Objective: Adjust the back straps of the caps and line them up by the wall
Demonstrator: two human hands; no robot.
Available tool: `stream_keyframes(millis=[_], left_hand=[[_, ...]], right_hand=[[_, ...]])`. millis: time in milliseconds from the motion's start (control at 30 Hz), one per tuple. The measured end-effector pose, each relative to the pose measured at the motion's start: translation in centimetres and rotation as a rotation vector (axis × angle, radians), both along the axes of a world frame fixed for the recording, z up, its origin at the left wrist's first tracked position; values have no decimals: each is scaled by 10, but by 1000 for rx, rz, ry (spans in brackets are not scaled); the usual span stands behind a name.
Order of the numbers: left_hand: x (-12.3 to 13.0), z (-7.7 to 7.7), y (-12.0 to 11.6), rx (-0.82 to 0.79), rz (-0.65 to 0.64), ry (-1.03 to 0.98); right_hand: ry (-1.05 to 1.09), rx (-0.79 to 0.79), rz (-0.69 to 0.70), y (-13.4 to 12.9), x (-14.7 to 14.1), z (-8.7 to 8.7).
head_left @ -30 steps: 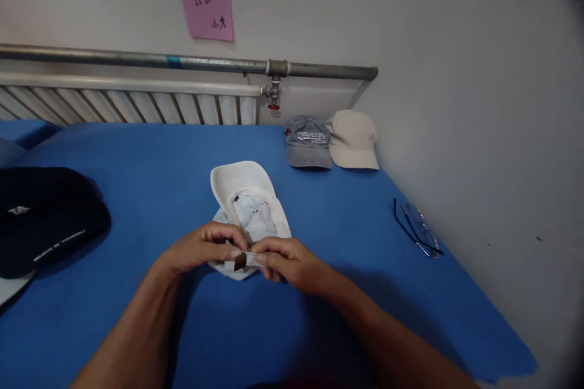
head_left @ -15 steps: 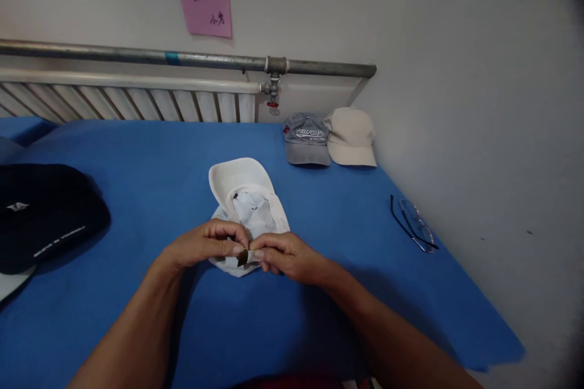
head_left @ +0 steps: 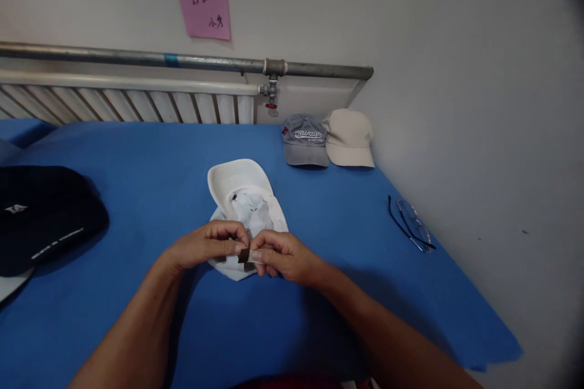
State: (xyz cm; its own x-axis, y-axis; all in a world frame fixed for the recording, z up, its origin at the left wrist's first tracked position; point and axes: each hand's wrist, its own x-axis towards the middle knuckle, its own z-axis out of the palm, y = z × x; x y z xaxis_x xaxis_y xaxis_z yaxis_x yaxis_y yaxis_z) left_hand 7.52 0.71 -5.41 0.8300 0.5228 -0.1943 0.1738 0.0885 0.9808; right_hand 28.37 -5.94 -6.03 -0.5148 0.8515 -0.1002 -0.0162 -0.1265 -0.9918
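**Both hands pinch the strap at the back of a white cap**

Nearest, the left hand (head_left: 207, 248) and the right hand (head_left: 285, 255) meet fingertip to fingertip over the near edge of the white cap (head_left: 244, 206), each closed in a pinch on the small dark strap end (head_left: 243, 254) and the pale band beside it. My judgement: this fiddly work goes best with the pinches kept short and close to the dark tab, the cap left flat on the cloth so it cannot twist, and any pull made along the band, not upward.

Just beyond the knuckles the cap lies upside down on the blue table (head_left: 137, 164), its lining showing and its brim pointing away from the person; its back edge sits under the fingers, touching both hands.

Farther left a black cap (head_left: 43, 216) rests well apart. To the right, near the wall, lie folded glasses (head_left: 410, 225). At the far edge a grey cap (head_left: 305, 140) and a beige cap (head_left: 349, 138) sit side by side, touching, below a pipe (head_left: 182, 62) and a pink note (head_left: 201, 1).
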Motion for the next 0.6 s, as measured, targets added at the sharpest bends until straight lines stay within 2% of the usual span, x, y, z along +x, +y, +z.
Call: stream_keyframes(millis=[233, 400, 600], left_hand=[[1, 0, -3, 21, 120, -15], [-2, 2, -4, -5, 13, -135], [-1, 2, -6, 34, 1, -124]], right_hand=[[26, -22, -121, 0, -4, -2], [56, -36, -111, -2, -3, 0], [130, 5, -83, -2, -2, -1]])
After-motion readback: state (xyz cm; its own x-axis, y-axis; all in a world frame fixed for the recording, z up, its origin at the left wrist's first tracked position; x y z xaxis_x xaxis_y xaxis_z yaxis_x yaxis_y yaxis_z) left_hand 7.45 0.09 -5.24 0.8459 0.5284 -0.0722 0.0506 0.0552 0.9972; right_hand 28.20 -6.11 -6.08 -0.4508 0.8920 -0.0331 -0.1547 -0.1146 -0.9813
